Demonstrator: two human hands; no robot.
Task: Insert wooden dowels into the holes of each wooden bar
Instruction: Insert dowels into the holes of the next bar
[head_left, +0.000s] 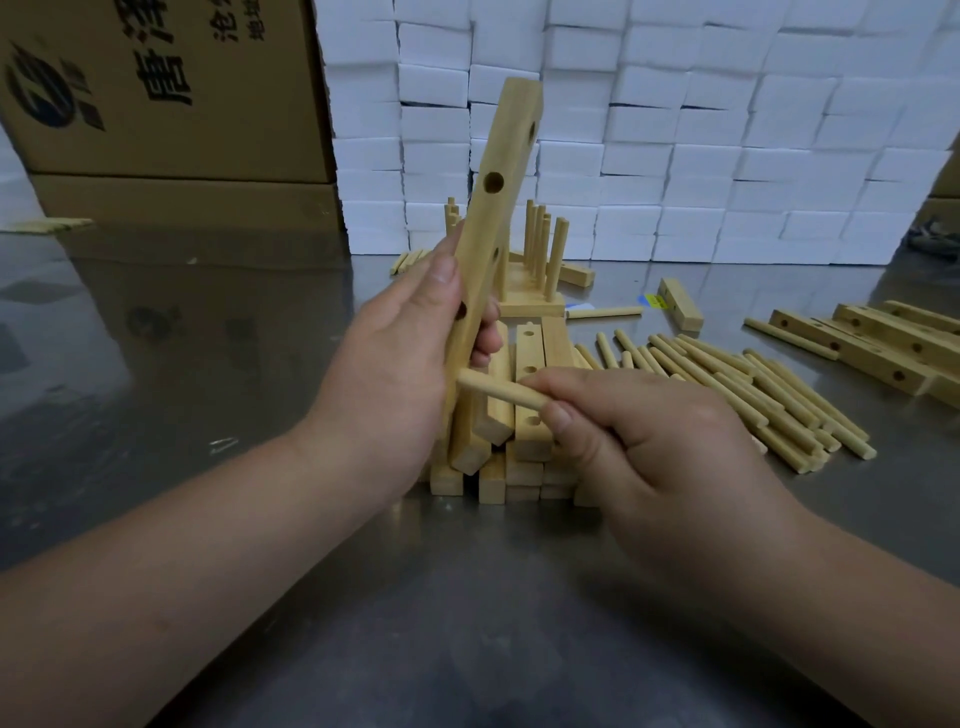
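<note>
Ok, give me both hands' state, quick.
Left hand: grips the raised wooden bar.
Right hand: pinches a dowel, tip near the bar.

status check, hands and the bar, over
Left hand grips bar, tilted upright over the bar stack. Right hand pinches dowel, tip at bar's lower end; visible holes empty. Nothing between dowel and bar.

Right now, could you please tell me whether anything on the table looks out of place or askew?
Nothing looks damaged. One stray dowel lies alone beside the finished bar, apart from the loose dowel pile. The bar stack in front is uneven, its ends jutting out unequally.
</note>
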